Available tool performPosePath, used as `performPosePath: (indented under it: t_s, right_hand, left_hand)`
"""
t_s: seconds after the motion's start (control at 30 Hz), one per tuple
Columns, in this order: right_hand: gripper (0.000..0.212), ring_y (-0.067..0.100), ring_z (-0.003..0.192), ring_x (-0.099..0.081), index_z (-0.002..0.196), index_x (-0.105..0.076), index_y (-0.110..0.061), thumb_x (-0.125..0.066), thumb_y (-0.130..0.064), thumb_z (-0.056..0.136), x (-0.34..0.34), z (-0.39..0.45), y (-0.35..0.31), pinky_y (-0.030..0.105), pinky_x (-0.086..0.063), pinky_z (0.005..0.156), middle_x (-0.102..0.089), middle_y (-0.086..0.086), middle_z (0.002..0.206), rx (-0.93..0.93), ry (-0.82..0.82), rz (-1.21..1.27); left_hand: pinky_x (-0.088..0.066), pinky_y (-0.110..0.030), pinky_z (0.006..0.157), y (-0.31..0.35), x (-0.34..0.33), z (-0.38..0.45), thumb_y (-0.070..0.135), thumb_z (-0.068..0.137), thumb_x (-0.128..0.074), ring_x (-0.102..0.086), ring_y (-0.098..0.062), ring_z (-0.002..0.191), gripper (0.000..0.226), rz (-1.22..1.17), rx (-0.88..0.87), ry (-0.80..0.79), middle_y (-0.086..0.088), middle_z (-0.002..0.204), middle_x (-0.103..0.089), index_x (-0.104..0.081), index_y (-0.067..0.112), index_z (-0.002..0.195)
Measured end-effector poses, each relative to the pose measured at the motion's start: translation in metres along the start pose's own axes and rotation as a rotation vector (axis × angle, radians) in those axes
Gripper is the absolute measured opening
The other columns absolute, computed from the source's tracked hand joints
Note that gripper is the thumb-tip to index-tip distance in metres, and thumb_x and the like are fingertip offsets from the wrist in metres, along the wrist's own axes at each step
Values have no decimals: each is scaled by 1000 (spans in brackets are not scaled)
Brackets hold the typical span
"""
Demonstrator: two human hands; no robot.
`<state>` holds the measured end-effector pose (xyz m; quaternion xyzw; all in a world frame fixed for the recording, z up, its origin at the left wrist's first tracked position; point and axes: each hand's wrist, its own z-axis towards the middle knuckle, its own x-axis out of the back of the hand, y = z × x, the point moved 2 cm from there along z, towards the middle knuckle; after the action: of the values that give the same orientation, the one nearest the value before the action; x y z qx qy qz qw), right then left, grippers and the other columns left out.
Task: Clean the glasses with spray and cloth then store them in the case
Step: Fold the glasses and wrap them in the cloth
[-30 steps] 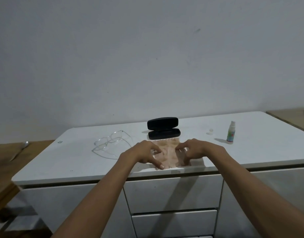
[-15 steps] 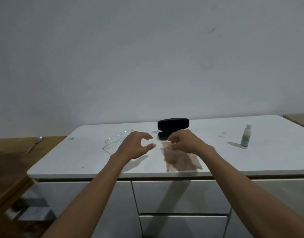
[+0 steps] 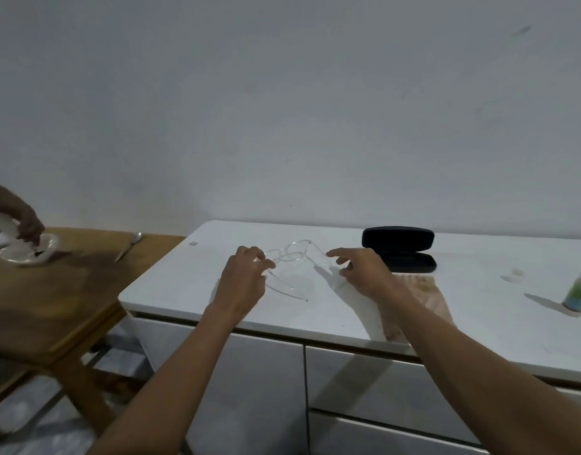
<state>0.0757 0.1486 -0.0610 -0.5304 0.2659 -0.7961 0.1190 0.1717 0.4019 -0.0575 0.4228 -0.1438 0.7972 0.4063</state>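
Glasses, clear-framed with temples unfolded, pinched by left hand; right hand half-open beside them

Both forearms and hands are bare, sleeveless, without jewellery.

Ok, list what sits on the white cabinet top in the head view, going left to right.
glasses → black case → tan cloth → small white cap → spray bottle

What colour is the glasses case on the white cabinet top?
Black: the glasses case lies open behind the cloth, seen in the head view.
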Motion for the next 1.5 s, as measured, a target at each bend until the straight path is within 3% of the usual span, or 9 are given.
performPosePath:
  t_s: [0.17, 0.33, 0.5, 0.7, 0.8, 0.97, 1.13, 1.3, 1.5]
  right_hand:
    - [41, 6, 81, -69, 120, -76, -22, -70, 0, 87, -10, 15, 4, 18, -49, 80, -78, -3, 113, 61, 31, -6]
    - [26, 20, 96, -72, 115, -78, -18, -73, -12, 91, -15, 22, -4, 31, -52, 90, -79, 0, 110, 117, 120, 2]
    - [13, 20, 84, -73, 101, -81, -14, -75, -14, 90, -9, 28, -17, 35, -55, 84, -80, -1, 100, 160, 221, 95]
    - [4, 13, 78, -72, 94, -74, -14, -72, -16, 92, 10, 28, -17, 26, -54, 74, -73, -14, 84, 149, 315, 210]
    - [5, 12, 77, -71, 95, -71, -13, -70, -17, 93, 28, 20, -8, 25, -55, 74, -73, -10, 83, 125, 358, 193]
    - [4, 2, 76, -67, 95, -69, -15, -69, -18, 93, 66, -9, 17, 19, -52, 74, -69, -12, 79, 13, 423, 160]
    - [1, 6, 74, -68, 92, -69, -19, -70, -18, 91, 106, -47, 45, 30, -56, 73, -70, -10, 78, -68, 500, 127]
    - [4, 10, 72, -70, 92, -71, -19, -69, -17, 89, 129, -79, 65, 37, -58, 73, -73, -6, 77, -129, 508, 74]
    - [6, 3, 69, -68, 89, -72, -20, -70, -16, 86, 133, -99, 75, 36, -59, 73, -70, -11, 71, -164, 488, 76]
  left_hand:
    - [-59, -41, 59, -4, -9, 2, -6, 74, -81, -66, -31, 84, 17, -93, 50, 63, -8, 90, -71, -80, 6, 85]
    - [-60, -42, 69, -10, -12, 6, -7, 77, -78, -69, -32, 82, 16, -142, 70, 145, -9, 90, -76, -80, 4, 88]
    - [-56, -36, 85, -10, -7, 15, -1, 85, -75, -72, -25, 90, 15, -322, 203, 238, -7, 96, -79, -80, 6, 98]
    - [-59, -26, 77, -4, -7, 29, -3, 84, -76, -73, -7, 78, 17, -585, 369, 292, -3, 89, -79, -81, 7, 97]
    - [-53, -10, 74, 9, -8, 41, -4, 80, -78, -70, 3, 71, 16, -707, 449, 232, -4, 85, -78, -81, 6, 93]
    - [-50, -15, 70, 53, -15, 61, 0, 79, -79, -70, -9, 70, 12, -824, 473, 109, -5, 80, -77, -81, 6, 90]
    - [-48, -11, 63, 104, -23, 70, 2, 79, -80, -58, 4, 48, 12, -862, 377, -31, -3, 72, -73, -80, 7, 89]
    - [-59, -29, 69, 140, -28, 64, 1, 77, -82, -65, -15, 60, 13, -915, 335, -156, -4, 68, -73, -81, 11, 85]
    - [-61, -36, 71, 157, -32, 54, -4, 75, -82, -68, -20, 65, 17, -947, 334, -223, -10, 72, -74, -80, 12, 81]
